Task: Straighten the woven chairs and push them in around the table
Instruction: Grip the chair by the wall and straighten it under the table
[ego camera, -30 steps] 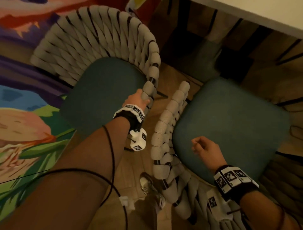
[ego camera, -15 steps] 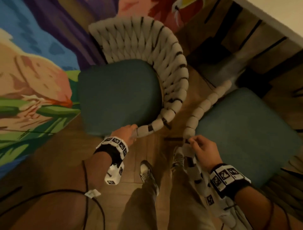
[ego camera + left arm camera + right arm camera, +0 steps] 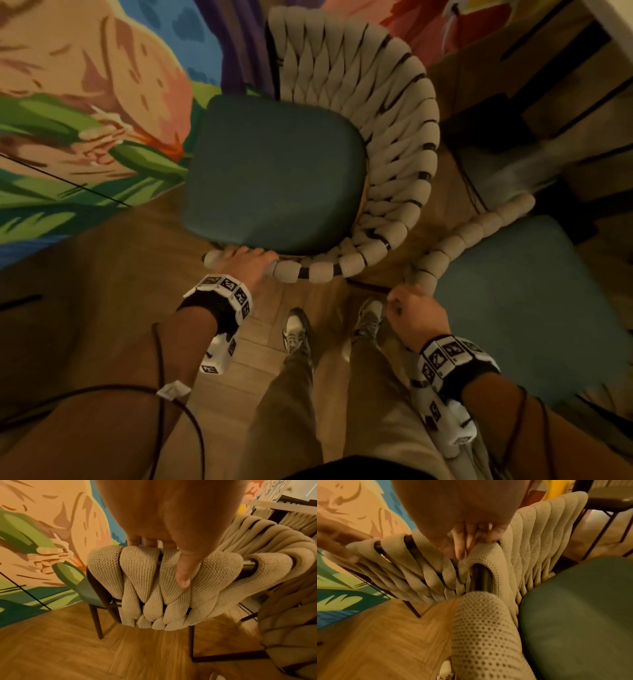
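Two woven chairs with beige rope backs and teal seat cushions stand side by side on the wood floor. The left chair [image 3: 274,171] is turned with its seat toward the mural wall; its curved back runs along the right and near side. My left hand [image 3: 250,262] grips the end of that rim [image 3: 137,555], fingers over the top and thumb down the weave. My right hand [image 3: 411,305] grips the rim of the right chair [image 3: 524,301], fingers curled over the rope [image 3: 481,549]. The white table [image 3: 616,20] shows only as a corner at top right.
A colourful painted mural wall [image 3: 85,120] rises close behind the left chair. My legs and shoes [image 3: 294,330] stand between the two chair backs. Dark frames of other chairs [image 3: 496,130] sit under the table edge. A cable [image 3: 171,394] hangs from my left arm.
The left chair has swung round so its back rim now lies nearest me, with my left hand holding it. My right hand moved from above the right seat to grip that chair's rim.
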The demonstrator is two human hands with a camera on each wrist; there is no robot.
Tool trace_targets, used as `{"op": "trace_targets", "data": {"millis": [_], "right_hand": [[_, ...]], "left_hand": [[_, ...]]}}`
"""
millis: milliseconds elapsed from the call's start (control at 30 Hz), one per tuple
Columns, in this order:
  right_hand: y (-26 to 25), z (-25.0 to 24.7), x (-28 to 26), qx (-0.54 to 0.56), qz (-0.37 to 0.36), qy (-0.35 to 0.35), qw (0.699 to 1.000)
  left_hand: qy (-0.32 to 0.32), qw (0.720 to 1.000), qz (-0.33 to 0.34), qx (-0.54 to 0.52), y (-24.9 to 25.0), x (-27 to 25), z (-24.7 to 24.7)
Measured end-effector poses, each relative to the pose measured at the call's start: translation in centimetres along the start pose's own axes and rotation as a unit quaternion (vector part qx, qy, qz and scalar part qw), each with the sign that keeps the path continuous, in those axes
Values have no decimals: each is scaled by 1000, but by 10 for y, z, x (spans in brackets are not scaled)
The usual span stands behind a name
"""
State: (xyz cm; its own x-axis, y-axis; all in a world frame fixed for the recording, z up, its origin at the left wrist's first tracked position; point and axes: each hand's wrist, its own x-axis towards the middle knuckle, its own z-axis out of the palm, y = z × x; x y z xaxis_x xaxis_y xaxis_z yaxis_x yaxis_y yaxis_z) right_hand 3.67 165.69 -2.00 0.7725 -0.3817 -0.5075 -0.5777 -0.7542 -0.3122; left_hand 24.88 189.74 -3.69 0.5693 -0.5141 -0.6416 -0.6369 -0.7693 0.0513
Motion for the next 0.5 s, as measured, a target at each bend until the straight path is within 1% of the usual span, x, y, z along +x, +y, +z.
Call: {"op": "trace_targets", "data": {"millis": [167,233,300,333,367,400,433,467,500], "right_hand": [[6,0,2,-6,-13,9,1000],[2,1,4,-15,-8,3,1000],[-8,-3,7,-9,20,-9,1000],[-14,-9,11,15,44,-12,999],[-19,-15,18,55,68,-5,996],[-24,-24,28,106,86,15,991],[-27,-34,41,156,98,47,982],[-29,-45,57,199,107,85,970],[-29,-56,77,235,117,113,958]], "left_hand": [[3,1000,-22,-5,-13,-16,2],[-15,999,-32,-1,-23,-23,3],[-38,998,-57,-6,-30,-29,5],[-40,996,-78,-17,-30,-32,6],[-22,993,-109,-33,-28,-35,7],[10,987,-153,-57,-23,-39,10],[63,971,-205,-102,-16,-45,12],[132,941,-264,-163,-7,-50,17],[197,892,-326,-243,0,-53,25]]}}
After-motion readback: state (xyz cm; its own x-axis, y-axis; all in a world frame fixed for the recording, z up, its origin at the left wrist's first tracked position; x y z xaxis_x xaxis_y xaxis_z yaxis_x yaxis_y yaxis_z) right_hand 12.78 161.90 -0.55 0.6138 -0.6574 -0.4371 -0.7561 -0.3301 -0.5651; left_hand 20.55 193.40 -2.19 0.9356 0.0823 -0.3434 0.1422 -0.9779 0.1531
